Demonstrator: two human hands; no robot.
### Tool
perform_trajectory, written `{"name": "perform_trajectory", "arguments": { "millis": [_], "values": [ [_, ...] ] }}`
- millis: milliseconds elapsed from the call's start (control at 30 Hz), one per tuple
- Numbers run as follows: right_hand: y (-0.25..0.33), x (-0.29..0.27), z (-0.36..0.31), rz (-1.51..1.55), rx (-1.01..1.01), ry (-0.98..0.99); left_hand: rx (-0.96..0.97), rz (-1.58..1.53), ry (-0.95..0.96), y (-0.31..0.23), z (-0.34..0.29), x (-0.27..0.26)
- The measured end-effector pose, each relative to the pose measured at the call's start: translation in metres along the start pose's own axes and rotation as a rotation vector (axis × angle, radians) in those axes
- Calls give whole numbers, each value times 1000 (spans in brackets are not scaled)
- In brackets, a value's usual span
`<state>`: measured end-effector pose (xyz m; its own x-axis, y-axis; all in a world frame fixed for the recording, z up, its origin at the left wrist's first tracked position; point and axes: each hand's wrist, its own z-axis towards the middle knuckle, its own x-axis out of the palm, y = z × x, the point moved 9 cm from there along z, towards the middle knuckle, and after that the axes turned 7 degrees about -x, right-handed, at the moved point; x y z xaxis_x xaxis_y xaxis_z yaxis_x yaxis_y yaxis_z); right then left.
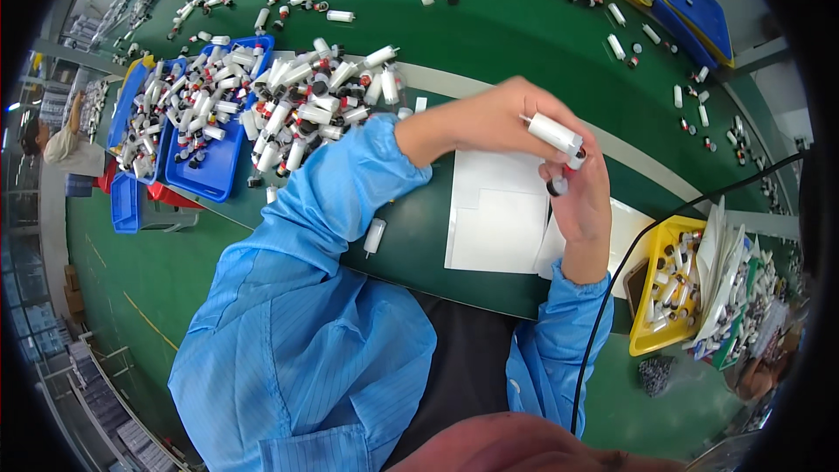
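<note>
Above the papers, my left hand (502, 121) arches in from the left with its fingers curled round a small white cylinder (554, 136). A thin pin sticks out of one end of this cylinder, and the other end is dark with some red. Just below, my right hand (587, 201) is closed, with a small black round cap (557, 185) at its fingertips and a bit of red beside it. The two hands meet at the cylinder's dark end, so part of the grip is hidden. White paper sheets (494, 227) lie on the green table underneath.
A big heap of similar cylinders (306, 105) sits at left, beside filled blue trays (205, 179). One loose cylinder (375, 236) lies near my left sleeve. At right are a yellow bin (642, 336) and a hanging black cable (625, 267). More cylinders dot the far green surface (542, 44).
</note>
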<state>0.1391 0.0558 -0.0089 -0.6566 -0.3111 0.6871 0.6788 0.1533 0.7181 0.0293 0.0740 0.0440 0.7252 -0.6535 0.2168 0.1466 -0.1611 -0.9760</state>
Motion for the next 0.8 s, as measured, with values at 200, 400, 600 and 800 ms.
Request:
{"name": "perform_trajectory", "arguments": {
  "millis": [200, 400, 600, 800],
  "values": [
    [12, -9, -15, -647, -149, -177, -100, 803, -474, -20, 28, -119],
    [0, 43, -30, -1246, -113, 179, -148, 1288, -852, -15, 23, -256],
    [-27, 63, -50, -1545, -72, 483, -439, 1421, -1118, 22, -18, -366],
    [-29, 60, -51, -1568, -61, 426, -468, 1179, -988, 19, -8, -378]
  ]
}}
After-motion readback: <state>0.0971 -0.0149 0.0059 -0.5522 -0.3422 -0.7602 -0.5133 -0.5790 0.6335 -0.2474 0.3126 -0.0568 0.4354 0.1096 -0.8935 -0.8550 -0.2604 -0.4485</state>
